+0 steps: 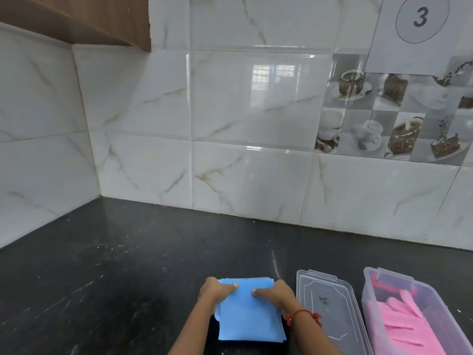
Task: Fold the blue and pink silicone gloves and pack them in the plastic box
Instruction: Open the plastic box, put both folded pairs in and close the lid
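A blue silicone glove (249, 319) lies folded on the black counter near the bottom middle, its bristled side up at the far end. My left hand (216, 290) grips its far left corner, thumb on top. My right hand (277, 293) grips the far right corner the same way. A pink silicone glove (404, 321) lies inside the clear plastic box (368, 290) at the lower right.
The box's clear lid (325, 303) lies flat on the counter between the blue glove and the box. The black counter (128, 265) runs left and back to tiled walls. A wooden cabinet (76, 16) hangs at the upper left.
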Motion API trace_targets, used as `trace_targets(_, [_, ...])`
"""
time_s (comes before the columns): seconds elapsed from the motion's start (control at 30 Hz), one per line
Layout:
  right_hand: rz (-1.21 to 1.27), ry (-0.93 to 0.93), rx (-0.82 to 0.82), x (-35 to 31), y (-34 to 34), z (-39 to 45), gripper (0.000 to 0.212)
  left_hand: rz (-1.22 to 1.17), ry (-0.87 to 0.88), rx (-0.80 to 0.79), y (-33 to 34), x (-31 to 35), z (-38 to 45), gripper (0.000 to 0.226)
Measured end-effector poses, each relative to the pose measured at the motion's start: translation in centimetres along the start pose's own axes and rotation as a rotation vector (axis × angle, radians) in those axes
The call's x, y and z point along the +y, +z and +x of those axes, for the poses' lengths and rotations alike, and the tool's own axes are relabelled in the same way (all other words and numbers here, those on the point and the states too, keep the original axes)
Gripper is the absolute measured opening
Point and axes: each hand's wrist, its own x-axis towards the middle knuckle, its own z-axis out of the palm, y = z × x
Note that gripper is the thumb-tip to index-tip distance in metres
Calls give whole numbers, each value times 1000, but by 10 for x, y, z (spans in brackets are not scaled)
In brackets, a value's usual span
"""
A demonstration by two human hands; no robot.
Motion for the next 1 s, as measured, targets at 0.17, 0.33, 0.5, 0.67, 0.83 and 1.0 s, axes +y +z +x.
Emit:
trace_targets(0.17, [243,41,-50,6,-3,6,82,-140,-55,-112,-5,0,-7,70])
trace_targets(0.33, [359,85,-133,5,-7,-5,66,-244,-87,-165,-8,-2,-16,46])
trace_targets(0.5, [406,97,-183,5,-9,-12,49,-349,-66,-157,-7,-2,-23,62])
trace_targets(0.67, [472,87,-237,1,-13,-14,31,-456,-46,-154,-9,6,-22,66])
trace_targets(0.83, [502,64,-236,4,-15,-12,53,-412,-57,-203,-15,12,-26,47])
trace_targets(1.0, [505,55,-227,9,-12,-16,36,-345,-89,-258,-14,4,-24,40])
